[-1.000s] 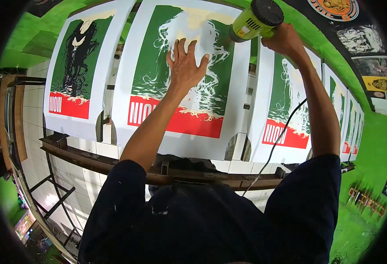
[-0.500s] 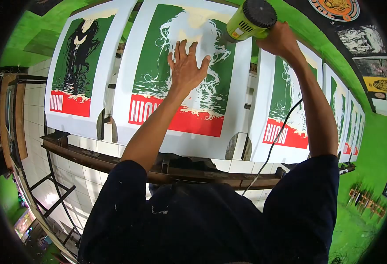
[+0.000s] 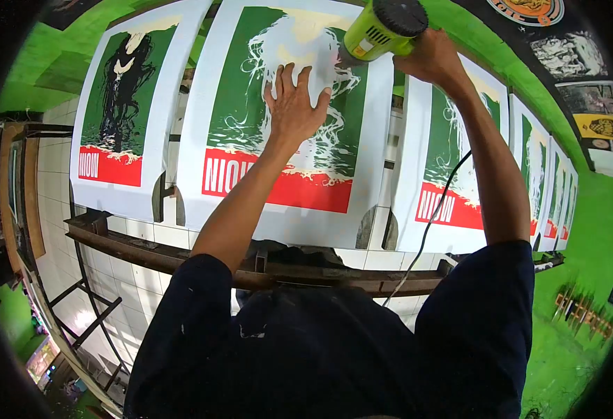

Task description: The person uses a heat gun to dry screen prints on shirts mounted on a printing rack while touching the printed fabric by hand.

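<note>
My left hand (image 3: 295,112) lies with its fingers spread over the white figure of the middle print (image 3: 236,98), a green, red and cream design on white fabric. Wrapped round the handle of a lime-green heat gun (image 3: 376,33) is my right hand (image 3: 428,57), at the upper right of that print. The gun's dark nozzle points left, over the print's right side near the white figure. A dark cable (image 3: 435,216) hangs from the right hand's side down past the fabric edge.
A print with a black figure (image 3: 114,105) is at the left. Several similar prints, the nearest one (image 3: 440,153) included, stretch away to the right. A brown metal rail (image 3: 146,253) runs along the near side. Brushes (image 3: 584,314) are at the green wall, far right.
My right hand and the heat gun have moved left, bringing the nozzle further over the middle print. My left hand stays spread in nearly the same place.
</note>
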`<state>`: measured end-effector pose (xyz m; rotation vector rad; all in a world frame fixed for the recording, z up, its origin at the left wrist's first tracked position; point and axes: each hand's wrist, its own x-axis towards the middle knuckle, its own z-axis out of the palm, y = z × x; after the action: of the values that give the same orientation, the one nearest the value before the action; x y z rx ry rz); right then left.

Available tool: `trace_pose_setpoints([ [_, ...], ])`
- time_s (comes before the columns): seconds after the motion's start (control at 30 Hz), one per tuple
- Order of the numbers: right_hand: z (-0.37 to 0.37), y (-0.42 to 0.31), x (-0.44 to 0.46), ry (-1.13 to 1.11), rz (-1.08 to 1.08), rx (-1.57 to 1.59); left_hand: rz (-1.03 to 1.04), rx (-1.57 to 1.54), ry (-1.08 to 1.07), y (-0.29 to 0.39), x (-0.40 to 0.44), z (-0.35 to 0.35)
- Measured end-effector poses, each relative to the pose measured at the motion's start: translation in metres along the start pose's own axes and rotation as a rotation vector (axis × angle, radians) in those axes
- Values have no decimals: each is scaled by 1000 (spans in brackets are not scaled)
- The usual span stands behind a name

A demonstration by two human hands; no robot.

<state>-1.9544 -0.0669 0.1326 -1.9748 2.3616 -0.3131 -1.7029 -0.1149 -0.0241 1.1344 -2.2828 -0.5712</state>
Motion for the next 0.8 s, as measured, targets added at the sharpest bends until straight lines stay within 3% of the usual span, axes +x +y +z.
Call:
trace_pose_setpoints([
  [0.23, 0, -5, -9, 83, -14, 99, 5, 13, 12, 4, -4, -3],
  [0.33, 8, 8, -7, 69, -21, -134, 11, 43, 6, 4, -5, -3],
  [0.5, -6, -11, -26, 5, 171, -62, 6, 52, -21, 2, -7, -3],
  [0.57, 0, -9, -31, 56, 93, -120, 7, 58, -35, 1, -9, -3],
  [0.8, 6, -1, -48, -17, 150, -68, -11, 95, -51, -3, -17, -7],
])
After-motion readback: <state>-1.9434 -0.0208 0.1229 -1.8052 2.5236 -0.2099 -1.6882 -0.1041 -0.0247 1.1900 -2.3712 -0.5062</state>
